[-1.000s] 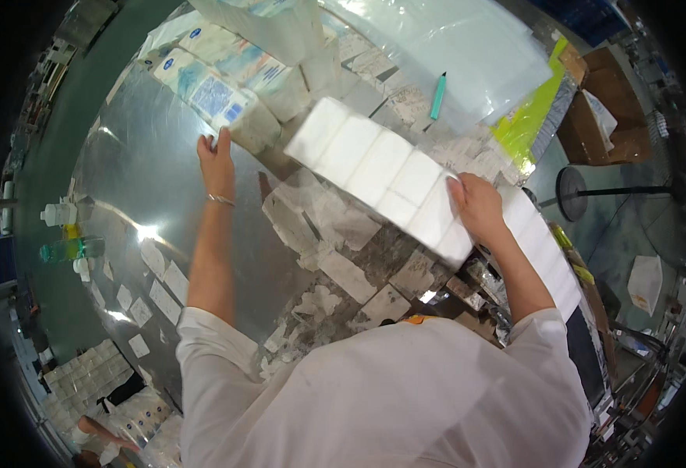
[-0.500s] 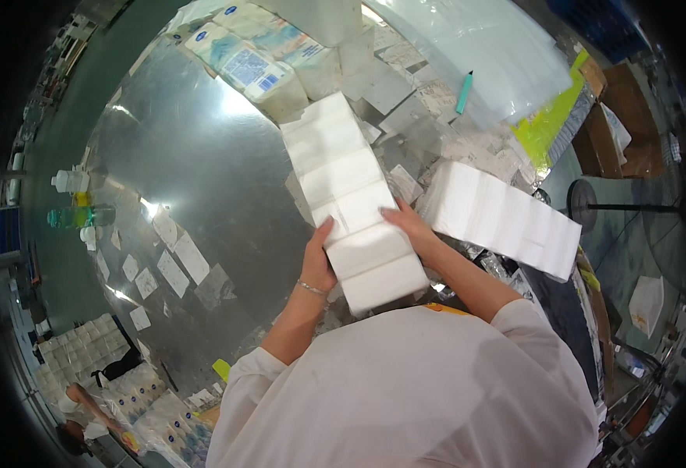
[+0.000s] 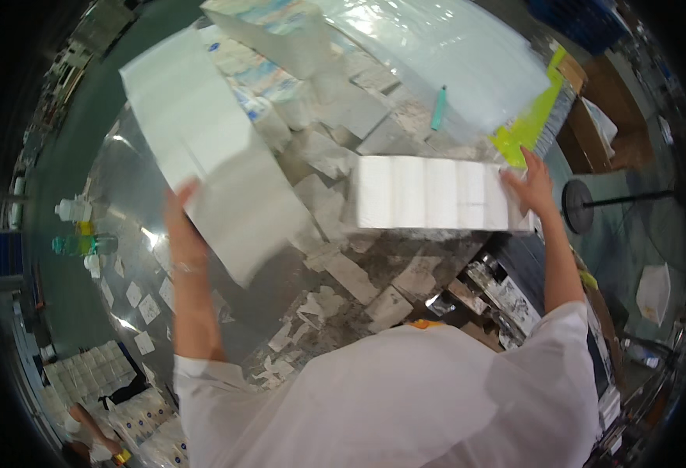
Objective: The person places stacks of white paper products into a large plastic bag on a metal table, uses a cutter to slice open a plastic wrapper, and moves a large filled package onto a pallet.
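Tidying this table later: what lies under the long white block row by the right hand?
Under the white block row lie crumpled paper scraps on the shiny table. Whatever sits directly beneath it is covered. The right hand touches its end.

You're standing at a big shiny metal table [image 3: 117, 195] that throws back bright glare from the overhead light. Left of the table the floor [image 3: 54, 164] is dark green, with a couple of plastic bottles [image 3: 78, 226] near the table's edge. Right of the table there's a round black stand base [image 3: 579, 207] on a grey floor, and brown cardboard boxes [image 3: 593, 125] beyond it.
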Motion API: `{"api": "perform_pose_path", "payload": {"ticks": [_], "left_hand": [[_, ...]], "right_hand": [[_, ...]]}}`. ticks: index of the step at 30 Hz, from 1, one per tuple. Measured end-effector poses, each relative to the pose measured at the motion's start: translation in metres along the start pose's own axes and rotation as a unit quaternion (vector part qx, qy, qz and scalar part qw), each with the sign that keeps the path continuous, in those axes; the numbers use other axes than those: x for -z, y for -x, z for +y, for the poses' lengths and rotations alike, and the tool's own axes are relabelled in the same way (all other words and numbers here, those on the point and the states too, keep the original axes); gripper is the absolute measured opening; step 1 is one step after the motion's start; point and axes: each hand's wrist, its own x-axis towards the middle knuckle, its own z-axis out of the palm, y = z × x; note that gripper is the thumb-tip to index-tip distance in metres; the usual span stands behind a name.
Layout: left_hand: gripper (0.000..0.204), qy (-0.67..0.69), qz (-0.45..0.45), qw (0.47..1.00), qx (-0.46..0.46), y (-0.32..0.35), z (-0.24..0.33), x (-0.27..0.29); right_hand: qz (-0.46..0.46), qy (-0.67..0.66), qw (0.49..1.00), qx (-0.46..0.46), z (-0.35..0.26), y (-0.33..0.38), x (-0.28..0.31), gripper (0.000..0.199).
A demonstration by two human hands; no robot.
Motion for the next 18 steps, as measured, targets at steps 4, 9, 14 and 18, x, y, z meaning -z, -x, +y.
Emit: {"api": "perform_pose_path", "payload": {"ticks": [4, 9, 14, 18], "left_hand": [[0.049, -0.131, -0.010, 0.991, -0.031, -0.092, 0.072, -0.071], [0.058, -0.543, 0.105, 0.808, -0.201, -0.145, 0.069, -0.108], [0.036, -0.221, 0.118, 0.917, -0.311, -0.074, 0.026, -0.093], [0.034, -0.238, 0.031, 0.969, -0.058, 0.058, -0.152, -0.076]], "right_hand": [[-0.067, -0.185, 0.975, -0.101, 0.031, -0.007, -0.021, 0.057], [-0.182, -0.187, 0.948, -0.181, -0.010, -0.007, -0.014, 0.050], [-0.365, -0.281, 0.872, -0.167, -0.013, 0.005, -0.032, 0.047], [-0.350, -0.223, 0.910, -0.014, -0.047, 0.016, -0.065, 0.034]]}}
